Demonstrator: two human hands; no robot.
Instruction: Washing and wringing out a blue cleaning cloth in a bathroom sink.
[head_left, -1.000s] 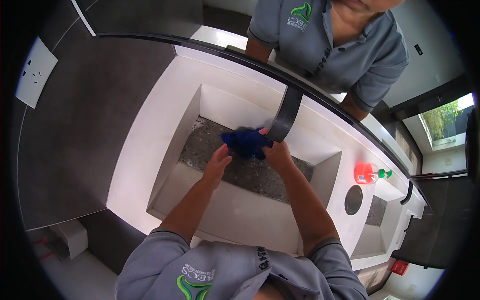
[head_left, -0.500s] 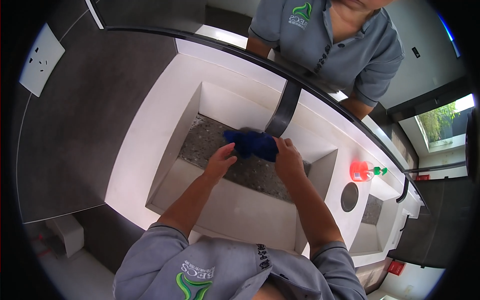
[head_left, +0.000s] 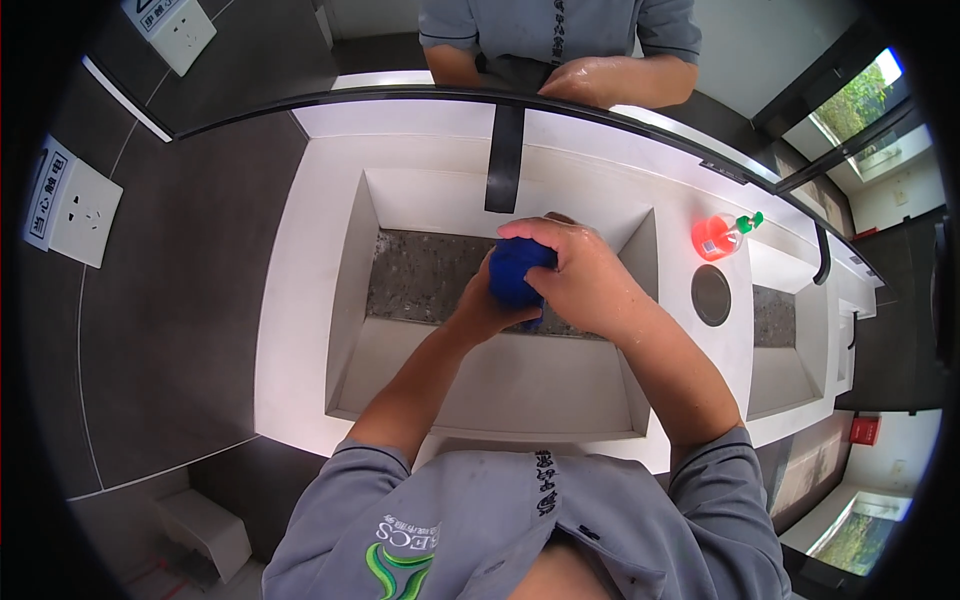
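A blue cloth (head_left: 515, 272) is bunched into a ball between my two hands, held over the sink basin (head_left: 490, 390). My left hand (head_left: 484, 305) cups it from below and the left, its fingers partly hidden behind the cloth. From above and the right, my right hand (head_left: 580, 268) wraps over it, thumb pressed against its front. A small end of the cloth hangs below my hands. Just beyond them, the black faucet (head_left: 506, 160) reaches out over the basin. Whether water is running cannot be made out.
Right of the basin, a clear bottle of red liquid with a green pump (head_left: 714, 238) stands on the white counter near a round dark opening (head_left: 711, 295). A second basin (head_left: 785, 375) lies further right. A mirror (head_left: 380, 50) runs along the back; a socket (head_left: 88, 215) is at left.
The cloth was spread loosely under the faucet with my left hand apart from it; now both hands grip it in a compact ball. My view has shifted and turned.
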